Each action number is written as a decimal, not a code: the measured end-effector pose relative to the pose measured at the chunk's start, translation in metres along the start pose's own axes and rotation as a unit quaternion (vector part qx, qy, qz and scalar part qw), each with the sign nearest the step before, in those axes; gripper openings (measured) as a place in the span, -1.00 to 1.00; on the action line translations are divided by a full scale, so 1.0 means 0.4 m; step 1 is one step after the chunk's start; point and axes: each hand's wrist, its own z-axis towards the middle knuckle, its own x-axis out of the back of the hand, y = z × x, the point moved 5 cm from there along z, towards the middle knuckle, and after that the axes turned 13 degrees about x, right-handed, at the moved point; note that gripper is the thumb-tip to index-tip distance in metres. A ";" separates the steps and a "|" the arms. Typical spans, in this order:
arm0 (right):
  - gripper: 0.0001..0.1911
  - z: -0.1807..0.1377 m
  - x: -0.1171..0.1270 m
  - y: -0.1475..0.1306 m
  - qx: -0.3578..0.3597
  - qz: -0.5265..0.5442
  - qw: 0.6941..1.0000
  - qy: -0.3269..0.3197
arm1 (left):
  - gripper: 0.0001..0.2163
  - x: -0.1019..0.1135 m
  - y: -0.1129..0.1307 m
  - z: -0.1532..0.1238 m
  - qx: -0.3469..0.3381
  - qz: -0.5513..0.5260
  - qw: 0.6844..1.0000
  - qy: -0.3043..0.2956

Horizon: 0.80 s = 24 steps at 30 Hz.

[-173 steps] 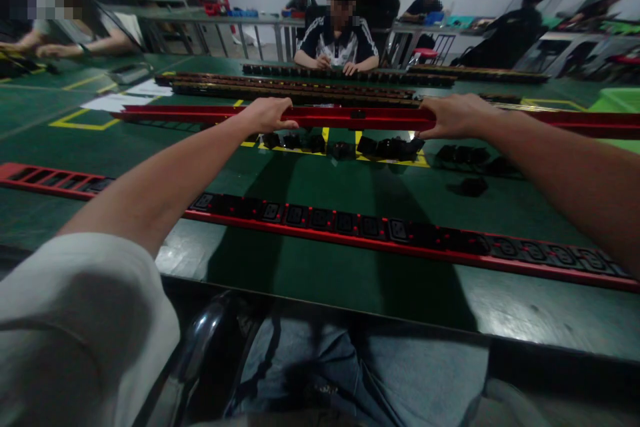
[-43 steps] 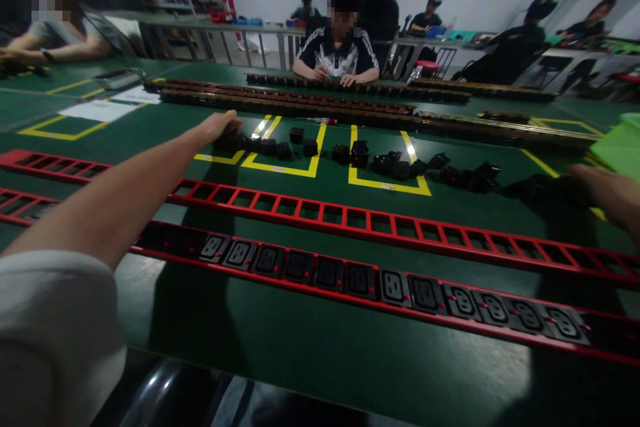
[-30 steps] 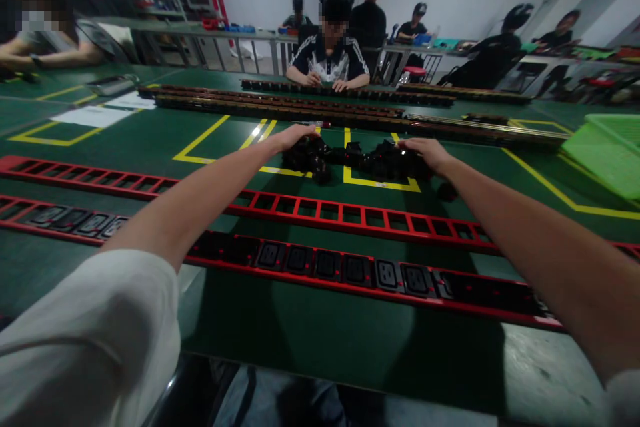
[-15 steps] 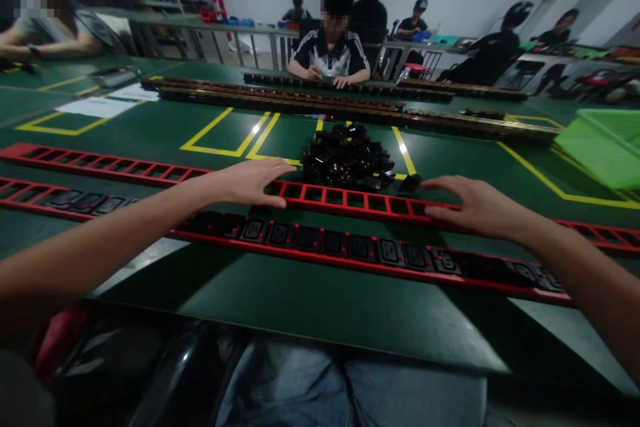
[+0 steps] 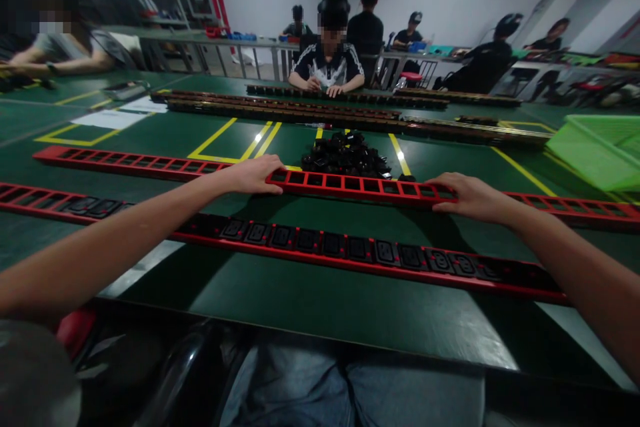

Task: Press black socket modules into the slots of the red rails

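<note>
A long red slotted frame [image 5: 353, 185] lies across the green table, its row of rectangular openings bare. My left hand [image 5: 257, 175] grips it left of centre, thumb on the near side and fingers over the far edge. Further right, my right hand [image 5: 463, 193] is closed round the same frame in a like way. Nearer to me and roughly parallel lies a second red strip [image 5: 300, 253], with black sockets [image 5: 357, 248] seated along much of it. Just beyond the gripped frame is a heap of small black parts [image 5: 345, 155].
Long dark strips [image 5: 285, 107] lie across the far side of the table. A green basket [image 5: 595, 150] stands at the right, and white papers [image 5: 113, 118] lie at the left. A person [image 5: 327, 60] sits opposite; others are at left and behind.
Both my hands have closed on the empty red frame, which has shifted to the right and lies partly nearer the black heap. The camera view has tilted slightly upward.
</note>
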 end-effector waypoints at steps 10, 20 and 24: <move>-0.39 0.012 -0.020 0.021 0.001 -0.005 1.000 -0.012 | -0.47 -0.020 -0.010 0.024 0.004 0.011 1.000 -0.015; -0.41 0.027 -0.014 0.009 -0.022 -0.017 0.999 -0.032 | -0.47 -0.018 -0.010 0.032 0.011 0.020 1.000 -0.021; -0.55 0.040 0.049 -0.122 -0.020 -0.052 0.998 0.008 | -0.48 -0.004 -0.006 0.025 0.029 0.005 1.000 -0.004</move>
